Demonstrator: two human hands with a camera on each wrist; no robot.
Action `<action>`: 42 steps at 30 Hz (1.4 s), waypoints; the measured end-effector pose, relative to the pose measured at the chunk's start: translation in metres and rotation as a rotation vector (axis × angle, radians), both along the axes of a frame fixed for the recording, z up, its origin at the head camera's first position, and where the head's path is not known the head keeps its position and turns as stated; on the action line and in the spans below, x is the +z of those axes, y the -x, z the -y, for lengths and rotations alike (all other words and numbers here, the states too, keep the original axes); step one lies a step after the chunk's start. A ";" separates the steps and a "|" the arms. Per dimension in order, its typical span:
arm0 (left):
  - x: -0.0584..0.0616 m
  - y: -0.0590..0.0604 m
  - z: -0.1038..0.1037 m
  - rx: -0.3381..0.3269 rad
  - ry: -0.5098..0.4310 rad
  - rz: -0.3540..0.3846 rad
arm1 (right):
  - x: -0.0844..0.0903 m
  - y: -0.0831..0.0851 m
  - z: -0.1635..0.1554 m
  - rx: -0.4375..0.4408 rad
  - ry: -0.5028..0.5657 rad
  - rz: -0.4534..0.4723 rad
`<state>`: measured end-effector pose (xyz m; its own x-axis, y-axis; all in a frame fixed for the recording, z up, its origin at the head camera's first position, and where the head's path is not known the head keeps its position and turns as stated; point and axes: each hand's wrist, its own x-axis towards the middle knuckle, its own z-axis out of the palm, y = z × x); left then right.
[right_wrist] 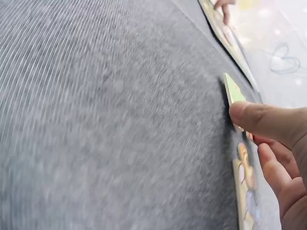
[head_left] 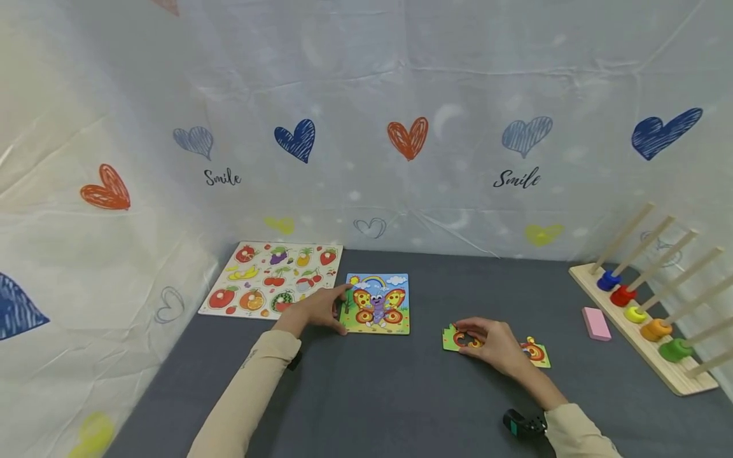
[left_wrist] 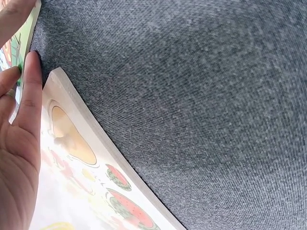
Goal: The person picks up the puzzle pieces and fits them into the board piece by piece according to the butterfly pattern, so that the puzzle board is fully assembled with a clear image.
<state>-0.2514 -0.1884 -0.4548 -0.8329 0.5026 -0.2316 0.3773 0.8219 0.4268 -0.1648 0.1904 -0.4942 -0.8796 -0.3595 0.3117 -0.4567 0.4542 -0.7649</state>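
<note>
My left hand (head_left: 314,310) rests with straight fingers against the left edge of the square butterfly puzzle board (head_left: 378,303), far-left on the grey fabric tabletop (head_left: 401,394). My right hand (head_left: 494,343) curls over a loose green-edged puzzle piece (head_left: 455,338), grip pinching it flat on the cloth, right of the board; a second orange-and-green piece (head_left: 537,352) lies just beside. Risk: the piece is thin and flat, so fingertips may slide off. Risk: the board may skid towards the wooden fruit puzzle (head_left: 273,278) if pushed unevenly.
</note>
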 end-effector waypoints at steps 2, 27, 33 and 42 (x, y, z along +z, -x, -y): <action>-0.001 0.001 0.000 0.002 -0.001 -0.001 | 0.001 0.000 0.001 0.016 0.019 -0.003; -0.006 0.003 0.000 0.011 0.009 -0.006 | -0.005 0.004 0.025 0.037 0.224 0.214; -0.003 0.001 0.000 0.006 -0.003 0.006 | -0.009 0.003 0.024 -0.022 0.288 0.230; 0.001 0.000 0.000 -0.004 -0.012 0.012 | -0.011 0.008 0.026 -0.034 0.322 0.296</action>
